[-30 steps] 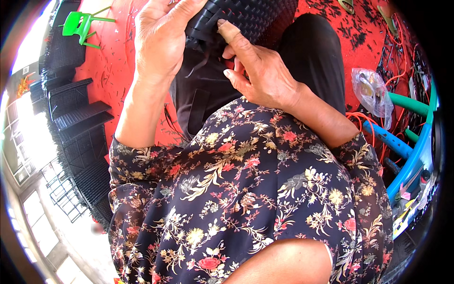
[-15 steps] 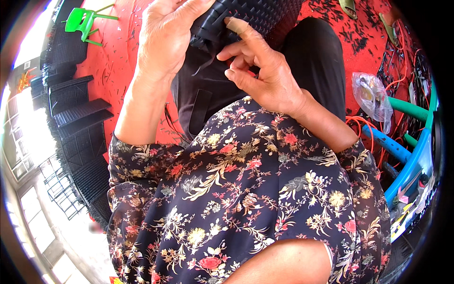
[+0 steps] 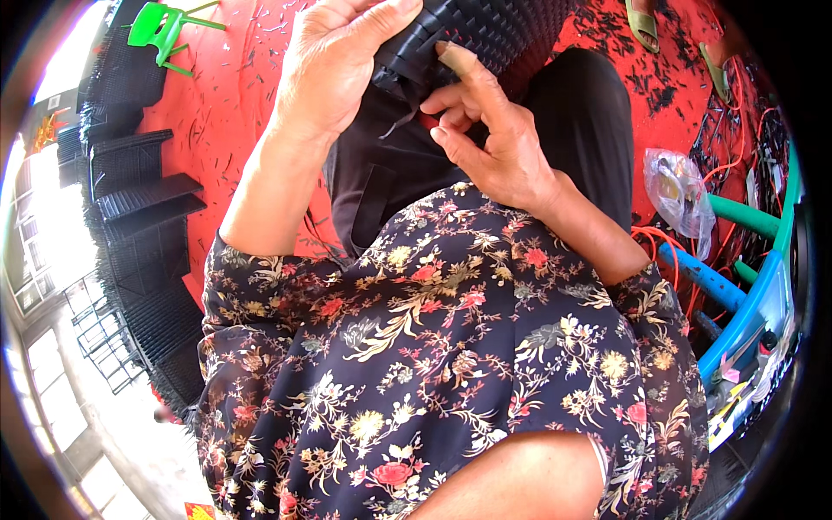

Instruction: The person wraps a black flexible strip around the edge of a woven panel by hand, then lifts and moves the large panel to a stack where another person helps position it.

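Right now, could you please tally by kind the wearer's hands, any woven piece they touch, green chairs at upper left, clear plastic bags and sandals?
Hands: 2 (left hand, right hand)
Black woven piece at the hands: 1
Green chair: 1
Clear plastic bag: 1
Sandals: 2
Total: 7

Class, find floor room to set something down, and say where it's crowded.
Roomiest: red floor between the black woven pieces and left forearm, only lightly littered. A slim strip separates the right knee from the plastic bag. Crowded: farther right, with black scraps, orange cords and blue tubing.
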Action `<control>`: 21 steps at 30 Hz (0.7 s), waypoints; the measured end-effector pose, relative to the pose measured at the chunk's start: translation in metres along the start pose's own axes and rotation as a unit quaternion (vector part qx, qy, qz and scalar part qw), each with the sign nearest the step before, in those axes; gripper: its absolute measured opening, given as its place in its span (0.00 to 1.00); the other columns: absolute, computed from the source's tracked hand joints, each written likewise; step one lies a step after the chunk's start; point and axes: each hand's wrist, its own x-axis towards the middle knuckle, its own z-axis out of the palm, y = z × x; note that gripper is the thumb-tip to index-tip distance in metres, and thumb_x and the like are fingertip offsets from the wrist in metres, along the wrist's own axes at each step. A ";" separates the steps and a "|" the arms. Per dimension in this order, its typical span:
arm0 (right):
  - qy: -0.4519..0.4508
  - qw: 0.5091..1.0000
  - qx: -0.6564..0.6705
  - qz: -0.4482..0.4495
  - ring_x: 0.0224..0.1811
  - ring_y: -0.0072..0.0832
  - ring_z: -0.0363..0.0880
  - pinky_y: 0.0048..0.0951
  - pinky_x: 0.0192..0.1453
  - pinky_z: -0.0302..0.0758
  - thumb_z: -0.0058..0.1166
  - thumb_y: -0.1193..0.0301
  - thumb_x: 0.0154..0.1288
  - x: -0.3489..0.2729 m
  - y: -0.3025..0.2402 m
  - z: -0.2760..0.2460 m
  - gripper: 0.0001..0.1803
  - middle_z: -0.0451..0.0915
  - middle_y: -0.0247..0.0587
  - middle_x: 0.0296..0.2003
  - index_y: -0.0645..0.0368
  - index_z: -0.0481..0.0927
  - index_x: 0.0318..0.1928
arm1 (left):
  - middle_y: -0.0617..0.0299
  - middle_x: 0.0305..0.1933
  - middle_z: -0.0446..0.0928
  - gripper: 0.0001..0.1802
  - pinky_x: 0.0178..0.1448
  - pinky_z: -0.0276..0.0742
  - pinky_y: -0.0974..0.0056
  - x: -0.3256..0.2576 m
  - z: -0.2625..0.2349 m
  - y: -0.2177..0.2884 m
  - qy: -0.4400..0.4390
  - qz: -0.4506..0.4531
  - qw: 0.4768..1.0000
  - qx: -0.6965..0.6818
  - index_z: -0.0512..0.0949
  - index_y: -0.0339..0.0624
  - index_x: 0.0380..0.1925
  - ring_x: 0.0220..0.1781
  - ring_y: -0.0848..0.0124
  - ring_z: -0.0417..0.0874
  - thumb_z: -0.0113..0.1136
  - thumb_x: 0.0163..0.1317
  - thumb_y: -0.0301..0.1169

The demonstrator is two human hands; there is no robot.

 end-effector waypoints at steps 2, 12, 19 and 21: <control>-0.005 1.000 0.011 0.011 0.29 0.27 0.78 0.25 0.38 0.78 0.55 0.81 0.53 0.001 -0.002 -0.001 0.38 0.78 0.43 0.35 0.51 0.57 0.65 | 0.58 0.40 0.79 0.14 0.41 0.77 0.72 -0.001 -0.005 -0.003 -0.026 -0.009 0.998 -0.052 0.73 0.30 0.46 0.37 0.75 0.80 0.52 0.63 0.28; -0.019 1.000 -0.004 0.022 0.29 0.24 0.76 0.22 0.37 0.76 0.55 0.83 0.53 -0.016 0.017 -0.004 0.39 0.78 0.40 0.34 0.55 0.56 0.65 | 0.54 0.43 0.78 0.18 0.50 0.73 0.69 -0.007 -0.012 -0.035 -0.057 -0.013 0.991 -0.119 0.72 0.27 0.49 0.43 0.71 0.80 0.50 0.61 0.28; -0.020 0.999 -0.027 0.038 0.29 0.22 0.76 0.22 0.37 0.75 0.54 0.84 0.53 -0.015 0.007 -0.010 0.39 0.77 0.40 0.33 0.57 0.55 0.65 | 0.57 0.40 0.79 0.16 0.49 0.74 0.70 -0.002 -0.009 -0.035 -0.094 -0.026 0.984 -0.151 0.74 0.27 0.44 0.40 0.72 0.80 0.51 0.57 0.26; 0.003 0.999 0.009 0.052 0.30 0.20 0.75 0.20 0.37 0.74 0.54 0.85 0.53 -0.014 0.001 -0.013 0.33 0.77 0.38 0.33 0.61 0.62 0.61 | 0.57 0.40 0.79 0.15 0.48 0.74 0.70 -0.006 -0.005 -0.032 -0.077 -0.016 0.986 -0.148 0.75 0.27 0.43 0.40 0.72 0.80 0.52 0.57 0.26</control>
